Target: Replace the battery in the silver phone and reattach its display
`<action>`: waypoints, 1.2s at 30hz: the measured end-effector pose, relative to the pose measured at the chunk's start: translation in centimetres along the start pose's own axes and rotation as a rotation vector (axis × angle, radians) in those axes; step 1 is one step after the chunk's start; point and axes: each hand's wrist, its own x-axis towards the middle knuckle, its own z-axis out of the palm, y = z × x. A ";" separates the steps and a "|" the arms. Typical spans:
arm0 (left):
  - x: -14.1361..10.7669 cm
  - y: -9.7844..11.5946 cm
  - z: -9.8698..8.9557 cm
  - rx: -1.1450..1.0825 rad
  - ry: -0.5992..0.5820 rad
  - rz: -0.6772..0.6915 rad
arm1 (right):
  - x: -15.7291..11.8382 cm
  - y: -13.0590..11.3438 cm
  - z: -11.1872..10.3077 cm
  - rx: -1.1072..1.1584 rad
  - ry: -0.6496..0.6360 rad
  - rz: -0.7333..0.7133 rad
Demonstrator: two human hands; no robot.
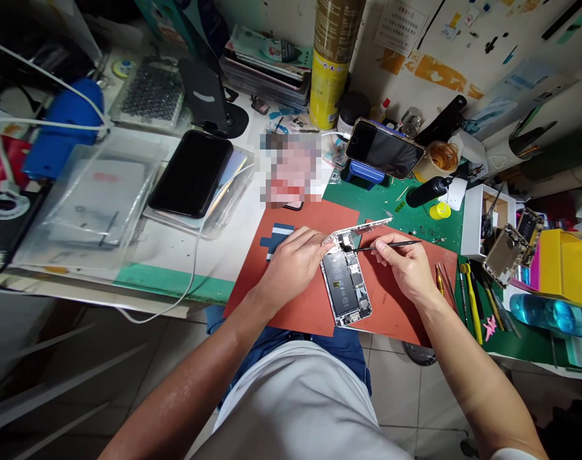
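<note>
An opened phone [347,287] lies on the reddish-brown mat [291,300], its battery and inner parts facing up. Its raised screen panel [362,228] tilts up at the far end, seen nearly edge-on. My left hand [295,262] is closed on the panel's left end, beside the phone's upper left corner. In my right hand [400,259], between thumb and fingers, is a thin black tool [405,243]. The tool's tip points left and reaches the phone's upper inner parts; whether it touches them is too small to tell.
A black phone [192,172] rests on a stack at the left. Another phone [384,148] leans on a blue stand [365,174] behind the mat. At the right are tweezers, a yellow-handled tool [471,303], a white box [482,220] and a blue bottle [554,314].
</note>
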 end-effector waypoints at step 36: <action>0.2 0.1 0.1 0.014 0.014 -0.036 | -3.8 -1.4 1.1 -0.353 0.044 -0.309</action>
